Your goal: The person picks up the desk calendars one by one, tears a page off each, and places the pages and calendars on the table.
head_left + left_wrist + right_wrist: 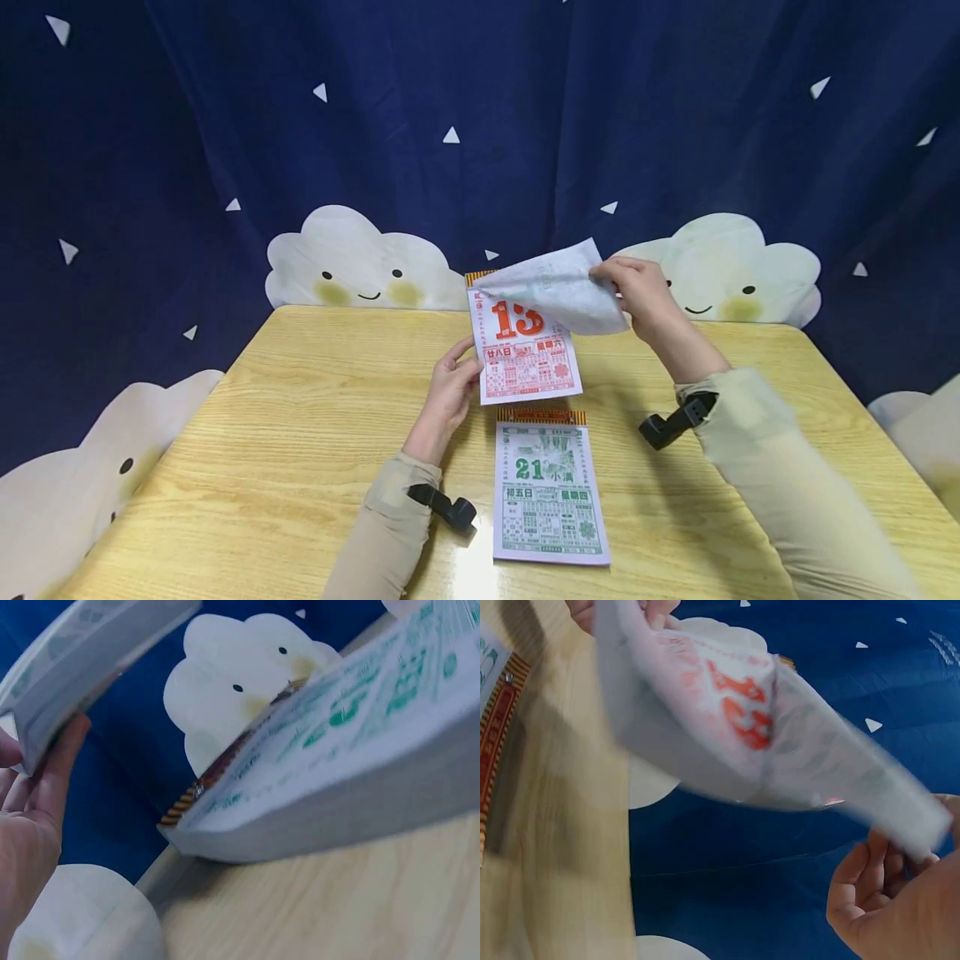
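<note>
My left hand (pixel 448 393) grips the lower left edge of a tear-off calendar (pixel 525 367) with a red 13 on its front, tilted above the table. In the left wrist view, its thumb and fingers (pixel 61 769) lie on either side of the thick pad (pixel 82 667). Up at the right, my right hand (pixel 643 293) pinches the corner of a thin calendar sheet (pixel 566 287), lifted and slanting across the pad's top. The right wrist view shows this sheet stretched between pad and hand, blurred; whether its top is still attached is hard to tell.
A second tear-off calendar (pixel 551 500) with a green 21 lies flat on the wooden table (pixel 315 433), just in front of the held one. Behind the table's far edge hangs a dark blue curtain (pixel 510 100) with cloud prints.
</note>
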Demonstrator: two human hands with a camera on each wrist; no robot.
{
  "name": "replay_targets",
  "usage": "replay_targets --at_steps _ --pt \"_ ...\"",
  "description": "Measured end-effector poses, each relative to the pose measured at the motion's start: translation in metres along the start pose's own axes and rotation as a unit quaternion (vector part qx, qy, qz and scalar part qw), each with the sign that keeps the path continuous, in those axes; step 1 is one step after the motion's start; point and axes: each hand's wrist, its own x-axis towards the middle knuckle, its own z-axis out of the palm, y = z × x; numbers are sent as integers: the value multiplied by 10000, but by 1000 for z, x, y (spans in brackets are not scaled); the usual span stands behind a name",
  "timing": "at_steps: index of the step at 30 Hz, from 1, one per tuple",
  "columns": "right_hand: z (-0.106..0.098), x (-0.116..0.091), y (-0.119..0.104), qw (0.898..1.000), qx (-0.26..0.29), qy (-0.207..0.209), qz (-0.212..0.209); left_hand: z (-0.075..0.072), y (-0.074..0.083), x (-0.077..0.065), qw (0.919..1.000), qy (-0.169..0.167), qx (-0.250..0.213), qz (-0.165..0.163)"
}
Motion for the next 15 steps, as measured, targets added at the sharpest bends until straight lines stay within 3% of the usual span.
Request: replay_targets --at_steps 4,7,15 --pt "-2 6 4 9971 700 277 145 2 0 0 9992 -75 -400 62" --pt "-6 8 5 9948 916 426 107 2 0 -1 9990 -155 -412 45" --pt "-11 12 6 9945 695 773 -127 3 0 -3 9988 -349 -328 67"
